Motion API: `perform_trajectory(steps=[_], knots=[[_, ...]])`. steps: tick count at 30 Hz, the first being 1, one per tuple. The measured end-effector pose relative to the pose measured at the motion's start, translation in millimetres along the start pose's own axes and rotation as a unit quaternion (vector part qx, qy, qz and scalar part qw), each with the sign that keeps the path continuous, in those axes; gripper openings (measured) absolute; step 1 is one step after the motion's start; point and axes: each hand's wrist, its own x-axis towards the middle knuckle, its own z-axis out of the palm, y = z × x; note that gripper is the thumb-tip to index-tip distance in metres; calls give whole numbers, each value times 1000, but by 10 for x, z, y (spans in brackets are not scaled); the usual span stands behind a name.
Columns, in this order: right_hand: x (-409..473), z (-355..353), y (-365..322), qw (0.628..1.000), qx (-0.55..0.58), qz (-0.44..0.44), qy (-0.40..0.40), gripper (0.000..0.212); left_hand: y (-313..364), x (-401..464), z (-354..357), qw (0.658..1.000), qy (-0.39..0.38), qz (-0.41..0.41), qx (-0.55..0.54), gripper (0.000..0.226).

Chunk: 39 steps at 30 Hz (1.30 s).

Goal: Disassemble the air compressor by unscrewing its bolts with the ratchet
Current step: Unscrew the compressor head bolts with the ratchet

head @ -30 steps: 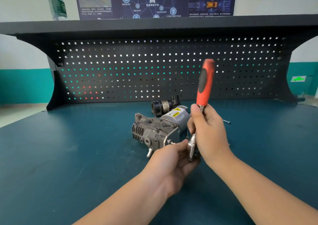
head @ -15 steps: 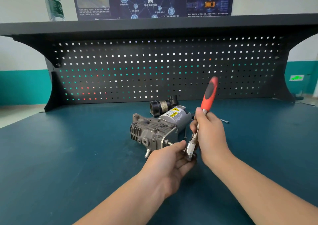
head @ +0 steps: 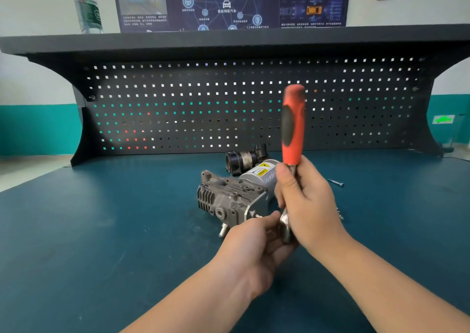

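Behind compressor (head: 234, 197), black part (head: 244, 159), bolt (head: 335, 182)

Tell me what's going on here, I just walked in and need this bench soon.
A person is taking apart an air compressor that lies on the blue bench. The right hand grips a ratchet by its metal shaft, red handle pointing up. The left hand pinches at the ratchet's head, close to the compressor's near end. What it pinches is hidden. A loose bolt lies on the bench to the right, and a black part sits behind the compressor.
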Motion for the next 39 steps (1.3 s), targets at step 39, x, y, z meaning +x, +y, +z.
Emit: perform_trajectory(steps=[39], knots=[[37,35,-21,994,-25,87,64,30,-10,-4,-1,1000,-13,-11,-19,15]])
